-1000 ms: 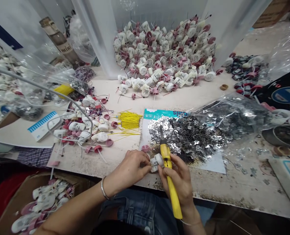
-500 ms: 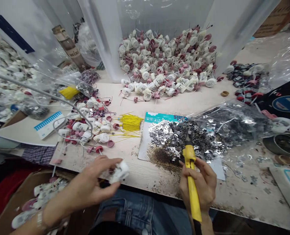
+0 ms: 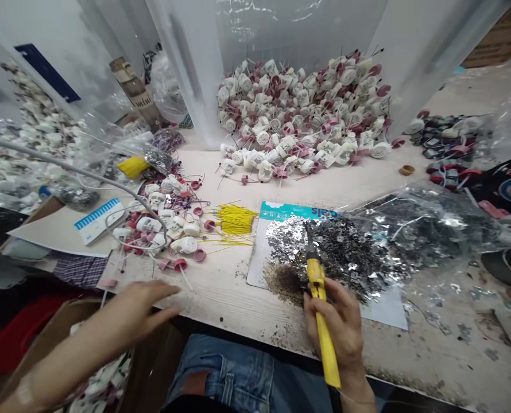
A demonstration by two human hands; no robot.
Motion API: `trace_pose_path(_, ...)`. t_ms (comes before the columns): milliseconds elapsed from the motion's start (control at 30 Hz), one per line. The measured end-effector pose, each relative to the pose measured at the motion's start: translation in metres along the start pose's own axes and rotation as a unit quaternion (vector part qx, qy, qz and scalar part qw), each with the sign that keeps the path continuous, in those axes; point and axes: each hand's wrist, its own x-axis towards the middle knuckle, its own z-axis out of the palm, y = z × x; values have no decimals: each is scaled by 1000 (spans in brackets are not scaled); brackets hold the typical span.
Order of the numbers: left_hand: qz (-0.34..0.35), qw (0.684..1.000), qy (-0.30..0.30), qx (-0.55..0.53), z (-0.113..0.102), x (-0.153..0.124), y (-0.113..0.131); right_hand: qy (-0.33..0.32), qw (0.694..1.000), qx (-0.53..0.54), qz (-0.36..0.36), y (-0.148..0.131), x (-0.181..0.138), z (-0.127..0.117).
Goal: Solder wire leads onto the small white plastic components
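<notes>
Clearly within right fingers [image 3: 342, 299], yellow tool [image 3: 326, 344], angled toward metal pieces [image 3: 350, 246].

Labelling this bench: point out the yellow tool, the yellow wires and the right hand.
Yellow tool [image 3: 326, 345]: head view, handle.
Yellow wires [image 3: 237, 219]: head view, bundle's middle.
Right hand [image 3: 345, 331]: head view, back.

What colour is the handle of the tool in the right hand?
The tool handle is yellow; the head view shows it best.
</notes>
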Motion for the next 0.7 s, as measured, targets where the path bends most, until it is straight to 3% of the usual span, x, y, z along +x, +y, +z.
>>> trace_pose_path(100, 199, 978, -39, -43, 15, 45, 81, 3, 1000, -14, 4, 0, 3, 1)
trace_pose_path(167, 282, 956, -60, -59, 30, 66, 124, 27, 999, -27, 23, -3, 5, -5)
trace_pose_path(300, 295, 955, 13, 3, 57, 92, 176, 90, 992, -68, 53, -14, 8, -25)
trace_pose_path(467, 256, 966, 3, 28, 66, 111, 190, 106, 986, -95, 83, -26, 8, -31)
trace_pose_path(700, 224, 972, -64, 22, 46, 121, 180, 80, 990, -77, 83, -15, -4, -29)
